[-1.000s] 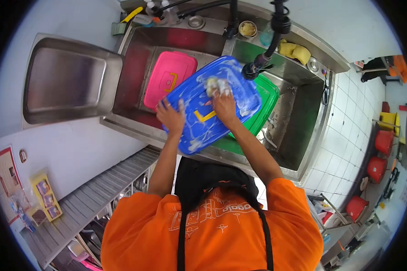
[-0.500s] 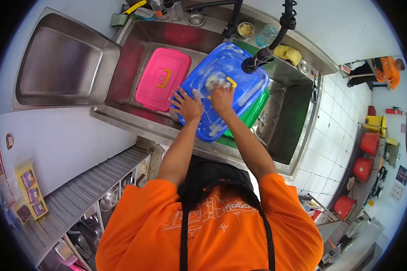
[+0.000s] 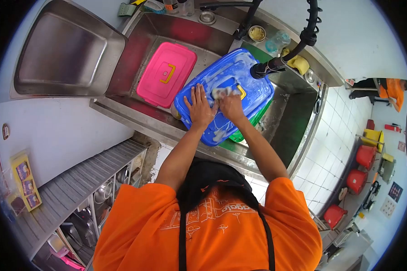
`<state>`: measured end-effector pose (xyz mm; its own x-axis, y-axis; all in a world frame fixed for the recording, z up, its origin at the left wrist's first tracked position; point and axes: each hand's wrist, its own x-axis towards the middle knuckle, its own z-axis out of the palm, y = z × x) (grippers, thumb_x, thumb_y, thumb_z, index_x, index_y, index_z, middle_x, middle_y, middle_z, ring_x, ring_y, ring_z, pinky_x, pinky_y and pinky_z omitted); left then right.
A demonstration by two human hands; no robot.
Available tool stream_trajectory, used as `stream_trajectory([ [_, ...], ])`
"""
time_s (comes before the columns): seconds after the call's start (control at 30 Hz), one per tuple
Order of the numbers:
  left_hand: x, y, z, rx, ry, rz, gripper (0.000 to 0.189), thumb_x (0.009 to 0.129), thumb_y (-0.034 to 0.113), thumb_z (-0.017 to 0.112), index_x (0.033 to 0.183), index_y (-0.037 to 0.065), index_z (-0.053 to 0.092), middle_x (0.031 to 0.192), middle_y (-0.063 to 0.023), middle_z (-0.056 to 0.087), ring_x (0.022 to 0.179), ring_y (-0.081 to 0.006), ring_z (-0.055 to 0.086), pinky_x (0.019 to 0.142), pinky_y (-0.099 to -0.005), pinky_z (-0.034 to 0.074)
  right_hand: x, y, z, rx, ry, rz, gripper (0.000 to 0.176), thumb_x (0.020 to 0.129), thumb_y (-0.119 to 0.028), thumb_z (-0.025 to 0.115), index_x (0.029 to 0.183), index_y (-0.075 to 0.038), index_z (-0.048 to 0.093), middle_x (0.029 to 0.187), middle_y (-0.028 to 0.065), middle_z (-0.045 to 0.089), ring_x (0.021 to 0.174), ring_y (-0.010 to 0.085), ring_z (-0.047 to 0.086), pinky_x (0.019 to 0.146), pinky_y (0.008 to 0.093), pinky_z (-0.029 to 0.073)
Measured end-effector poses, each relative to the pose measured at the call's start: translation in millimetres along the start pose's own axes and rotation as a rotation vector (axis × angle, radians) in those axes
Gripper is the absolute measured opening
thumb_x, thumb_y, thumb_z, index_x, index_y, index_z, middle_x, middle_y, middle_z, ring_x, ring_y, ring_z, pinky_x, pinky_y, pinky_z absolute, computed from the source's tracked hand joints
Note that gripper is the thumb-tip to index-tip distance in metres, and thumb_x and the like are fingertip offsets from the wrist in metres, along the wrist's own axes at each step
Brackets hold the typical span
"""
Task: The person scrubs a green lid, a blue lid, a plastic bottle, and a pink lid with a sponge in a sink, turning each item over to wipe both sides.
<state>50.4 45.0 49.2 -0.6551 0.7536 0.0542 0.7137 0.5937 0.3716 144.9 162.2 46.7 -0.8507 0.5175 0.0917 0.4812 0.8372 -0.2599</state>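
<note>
A steel sink point(image 3: 135, 119) runs below a white wall, with a steel tray point(image 3: 63, 54) at ten o'clock and a pink lid point(image 3: 167, 74) lying in the left basin. The blue lid point(image 3: 253, 90) rests tilted over a green lid point(image 3: 251, 124), just under the spray nozzle point(image 3: 264, 69). My left hand point(image 3: 200, 108) lies flat on the soapy top with its fingers spread; a second ago it held the lid's nine o'clock edge. My right hand point(image 3: 233, 106) is curled round the sponge point(image 3: 220, 92), touching my left at its three o'clock. The lid has swung round, so the scrubbing now reaches the part by its yellow handle point(image 3: 242, 91).
</note>
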Motion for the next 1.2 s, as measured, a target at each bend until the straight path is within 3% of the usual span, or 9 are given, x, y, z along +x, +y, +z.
stream_trajectory([
  [0.1, -1.9, 2.9, 0.1, 0.039, 0.001, 0.013, 0.081, 0.091, 0.049, 0.055, 0.149, -0.001, 0.028, 0.155, -0.0153, 0.029, 0.144, -0.0332, 0.024, 0.111, -0.0658, 0.014, 7.9, 5.8, -20.3, 0.020, 0.015, -0.076, 0.022, 0.079, -0.018, 0.061, 0.095, -0.005, 0.066, 0.090, 0.0179, 0.063, 0.087, 0.0329, 0.061, 0.069, 0.0440, 0.048],
  [0.27, -3.7, 1.5, 9.1, 0.053, 0.097, 0.193, 0.059, 0.092, 0.040, 0.056, 0.138, 0.006, 0.046, 0.143, -0.0125, 0.044, 0.136, -0.0318, 0.036, 0.110, -0.0610, 0.022, 63.9, 33.4, -16.3, 0.204, 0.306, 0.436, 0.021, 0.082, -0.022, 0.059, 0.091, -0.005, 0.066, 0.091, 0.0181, 0.065, 0.085, 0.0350, 0.064, 0.062, 0.0421, 0.051],
  [0.33, -1.3, -6.2, 17.2, 0.051, 0.101, 0.341, 0.053, 0.092, 0.039, 0.055, 0.135, 0.007, 0.051, 0.140, -0.0118, 0.047, 0.134, -0.0320, 0.039, 0.110, -0.0593, 0.024, 81.2, 12.8, -2.8, -0.152, -0.033, 0.289, 0.026, 0.084, -0.026, 0.058, 0.099, -0.008, 0.069, 0.088, 0.0157, 0.065, 0.083, 0.0336, 0.065, 0.065, 0.0434, 0.052],
  [0.43, -6.0, -10.9, 20.4, -0.015, -0.087, 0.518, 0.044, 0.094, 0.036, 0.052, 0.130, 0.011, 0.057, 0.136, -0.0102, 0.052, 0.133, -0.0319, 0.041, 0.112, -0.0561, 0.024, 63.5, -30.6, 10.4, -0.085, 0.220, -0.157, 0.028, 0.084, -0.027, 0.057, 0.103, -0.012, 0.069, 0.084, 0.0118, 0.067, 0.080, 0.0316, 0.065, 0.069, 0.0463, 0.050],
  [0.7, -1.7, -3.9, 12.4, -0.062, 0.002, 0.558, 0.040, 0.096, 0.038, 0.049, 0.129, 0.018, 0.059, 0.138, -0.0124, 0.052, 0.137, -0.0307, 0.037, 0.114, -0.0531, 0.025, 103.3, 20.4, 1.0, -0.207, 0.125, 0.235, 0.025, 0.083, -0.030, 0.056, 0.096, -0.013, 0.070, 0.091, 0.0128, 0.067, 0.086, 0.0308, 0.063, 0.073, 0.0482, 0.047],
  [0.8, -3.4, -13.3, 33.1, 0.004, -0.341, 0.498, 0.041, 0.096, 0.037, 0.048, 0.131, 0.018, 0.058, 0.140, -0.0108, 0.051, 0.139, -0.0282, 0.036, 0.115, -0.0504, 0.025, 76.9, -38.1, 16.3, -0.165, -0.011, -0.002, 0.025, 0.083, -0.030, 0.056, 0.093, -0.013, 0.071, 0.096, 0.0155, 0.068, 0.094, 0.0315, 0.063, 0.079, 0.0489, 0.046],
  [0.9, -5.5, -16.5, 38.7, -0.180, -0.095, 0.545, 0.040, 0.095, 0.035, 0.050, 0.130, 0.017, 0.058, 0.140, -0.0100, 0.052, 0.139, -0.0267, 0.037, 0.115, -0.0482, 0.025, 64.5, -50.3, 17.9, -0.006, -0.013, -0.185, 0.028, 0.085, -0.032, 0.055, 0.095, -0.011, 0.071, 0.097, 0.0160, 0.067, 0.100, 0.0317, 0.062, 0.082, 0.0497, 0.045],
  [1.13, 3.5, -1.2, 4.9, -0.096, -0.055, 0.533, 0.043, 0.093, 0.032, 0.053, 0.133, 0.017, 0.057, 0.144, -0.0085, 0.048, 0.139, -0.0286, 0.036, 0.113, -0.0508, 0.028, 121.1, 78.9, -2.0, -0.041, 0.049, 0.329, 0.035, 0.086, -0.030, 0.054, 0.105, -0.004, 0.068, 0.111, 0.0211, 0.065, 0.104, 0.0422, 0.062, 0.093, 0.0607, 0.042],
  [1.2, 3.5, 2.5, 2.9, -0.106, -0.099, 0.495, 0.044, 0.093, 0.032, 0.054, 0.135, 0.021, 0.056, 0.144, -0.0061, 0.048, 0.140, -0.0295, 0.035, 0.113, -0.0508, 0.026, 105.1, 77.2, 15.4, -0.802, 0.167, 0.029, 0.033, 0.085, -0.024, 0.053, 0.105, -0.001, 0.067, 0.111, 0.0225, 0.065, 0.107, 0.0431, 0.061, 0.095, 0.0608, 0.043],
])
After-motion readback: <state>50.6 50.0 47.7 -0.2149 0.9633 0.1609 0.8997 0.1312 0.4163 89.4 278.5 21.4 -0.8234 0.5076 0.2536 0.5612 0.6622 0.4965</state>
